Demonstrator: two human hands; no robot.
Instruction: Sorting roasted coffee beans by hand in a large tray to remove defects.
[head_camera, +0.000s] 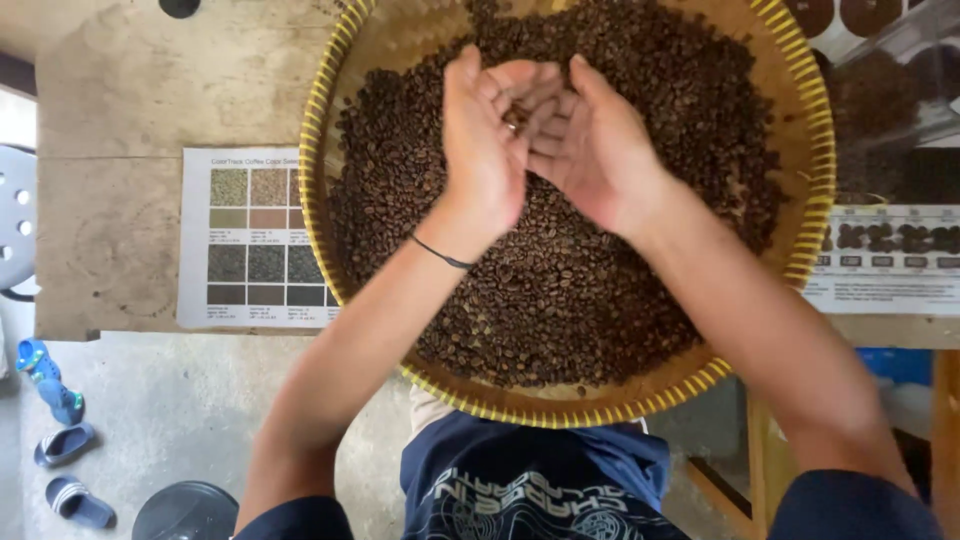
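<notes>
woven tray (815, 150) w/ dark coffee beans (560, 290); left hand (485, 140) & right hand (590, 140) cupped together, holding few beans.

Small coffee roasting or sorting workshop, rough and informal. Wide woven tray (815, 150) with yellow-bound rim, full of dark roasted coffee beans (560, 290), set on a worn wooden bench (130, 110). Printed colour-swatch chart (250, 240) lying at left, second bean-sample chart (890, 255) at right. Bare concrete floor (190, 410) at near left, with sandals (65, 445).
</notes>
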